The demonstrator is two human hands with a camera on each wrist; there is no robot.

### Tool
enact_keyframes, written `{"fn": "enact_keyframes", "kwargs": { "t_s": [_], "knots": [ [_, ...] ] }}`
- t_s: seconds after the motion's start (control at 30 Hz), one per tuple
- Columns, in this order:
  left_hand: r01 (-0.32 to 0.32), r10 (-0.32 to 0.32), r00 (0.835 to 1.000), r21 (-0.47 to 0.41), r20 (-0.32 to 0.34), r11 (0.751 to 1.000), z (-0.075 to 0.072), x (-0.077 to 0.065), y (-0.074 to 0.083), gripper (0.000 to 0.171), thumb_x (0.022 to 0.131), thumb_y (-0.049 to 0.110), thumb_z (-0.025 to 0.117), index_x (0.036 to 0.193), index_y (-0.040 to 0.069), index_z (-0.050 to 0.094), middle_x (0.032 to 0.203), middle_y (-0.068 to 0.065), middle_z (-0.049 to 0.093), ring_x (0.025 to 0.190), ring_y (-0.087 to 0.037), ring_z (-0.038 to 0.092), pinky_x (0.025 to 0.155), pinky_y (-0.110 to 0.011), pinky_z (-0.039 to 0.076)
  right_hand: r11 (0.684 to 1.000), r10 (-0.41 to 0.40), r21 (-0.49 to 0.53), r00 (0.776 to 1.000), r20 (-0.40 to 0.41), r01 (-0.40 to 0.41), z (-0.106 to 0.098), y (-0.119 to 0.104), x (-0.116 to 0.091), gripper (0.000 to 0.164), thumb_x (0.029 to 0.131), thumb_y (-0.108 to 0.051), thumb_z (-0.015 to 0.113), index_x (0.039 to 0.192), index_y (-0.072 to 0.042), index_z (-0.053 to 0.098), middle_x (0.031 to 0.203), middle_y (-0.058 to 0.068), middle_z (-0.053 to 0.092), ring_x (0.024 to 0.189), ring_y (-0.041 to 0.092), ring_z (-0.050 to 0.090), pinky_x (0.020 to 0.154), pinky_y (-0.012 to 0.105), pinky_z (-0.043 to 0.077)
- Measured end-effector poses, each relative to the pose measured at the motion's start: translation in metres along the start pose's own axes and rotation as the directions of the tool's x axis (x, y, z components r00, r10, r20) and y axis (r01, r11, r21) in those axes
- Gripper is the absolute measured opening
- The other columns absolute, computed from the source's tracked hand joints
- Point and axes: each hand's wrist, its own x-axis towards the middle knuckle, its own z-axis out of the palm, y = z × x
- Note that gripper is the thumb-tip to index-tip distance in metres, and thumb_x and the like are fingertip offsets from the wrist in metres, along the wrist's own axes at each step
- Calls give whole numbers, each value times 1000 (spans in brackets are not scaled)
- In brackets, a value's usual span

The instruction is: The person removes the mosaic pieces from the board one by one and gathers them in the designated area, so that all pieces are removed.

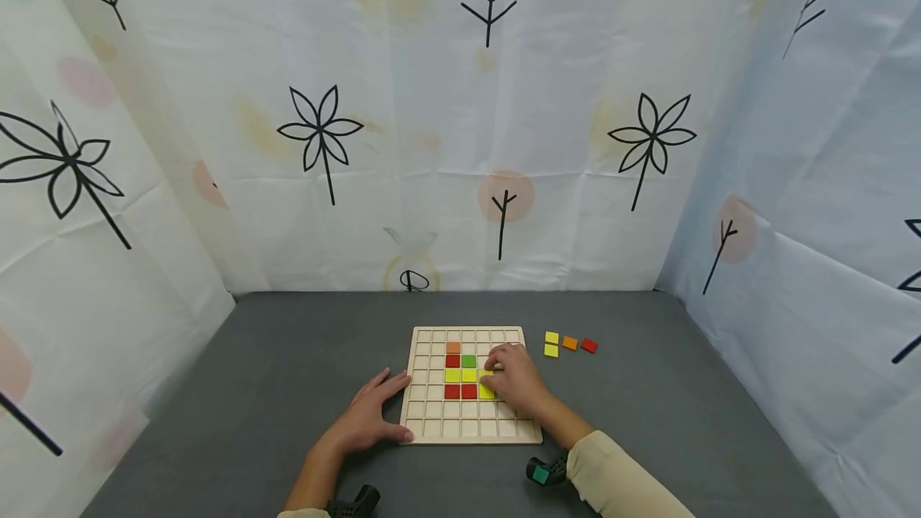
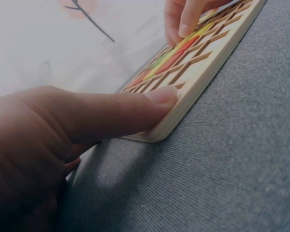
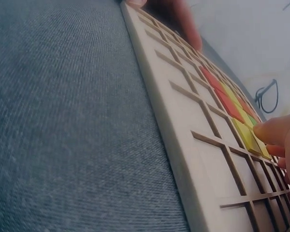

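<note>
A wooden grid board (image 1: pixel 439 428) lies on the grey table. My left hand (image 1: pixel 365 414) steadies its left side, the thumb (image 2: pixel 162 95) resting on the near left corner and the other fingers spread toward the far part of that edge. Over the board's middle, my right hand (image 1: pixel 520 378) bends thumb and fingertips around a yellow tile (image 1: pixel 484 374), which they partly cover. Just nearer sits another yellow tile (image 3: pixel 245 137). Left of these are two red tiles (image 1: pixel 460 392) in one row, two yellow tiles (image 1: pixel 460 375) behind, then a red tile (image 1: pixel 452 360) beside a green tile (image 1: pixel 469 360), and an orange tile (image 1: pixel 453 348) farthest back.
Right of the board lie two loose yellow tiles (image 1: pixel 551 344), an orange tile (image 1: pixel 570 343) and a red tile (image 1: pixel 589 346). Patterned white cloth (image 1: pixel 403 206) hangs behind the table and along both sides. Dark devices are strapped at both wrists.
</note>
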Motion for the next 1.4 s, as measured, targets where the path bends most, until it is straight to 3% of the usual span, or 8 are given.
{"fn": "enact_keyframes", "kwargs": {
  "t_s": [0.5,0.8,1.03,1.23,1.4],
  "knots": [
    [-24,24,1000,3,6,1000,-1,1,-1,94,65,43,88,146,15,48,152,-9,39,142,-40,20,102,-67,23,999,-2,40,999,-49,4,-3,-5,0,9,80,-7,78,81,-8,68,108,12,65,107,34,53,92,51,42],
    [-14,14,1000,-6,4,1000,-2,0,2,94,65,41,88,146,15,48,152,-10,38,143,-39,20,102,-66,23,997,-7,70,994,-109,14,-6,-8,-3,11,79,-5,77,80,-10,68,91,2,66,92,24,54,82,44,44],
    [-20,20,1000,0,9,1000,-2,-1,2,93,66,39,88,146,15,48,152,-9,38,143,-39,19,102,-67,22,993,16,122,996,-90,-5,-6,-10,-7,9,82,-5,76,84,-11,69,82,-4,63,78,14,49,69,32,46],
    [-14,14,1000,14,3,1000,-2,-1,1,94,65,41,88,146,15,48,152,-8,40,142,-39,21,102,-67,23,992,52,120,997,-48,-46,-4,-11,-9,9,85,-7,74,84,-14,68,80,-8,56,76,11,50,68,29,46],
    [-11,11,1000,12,5,1000,-1,-1,1,94,65,40,88,146,15,48,152,-8,40,142,-40,21,102,-67,22,992,20,125,999,-40,-15,-3,-10,-10,8,86,-7,72,84,-13,67,80,-6,56,77,12,52,69,29,47]
  ]
}}
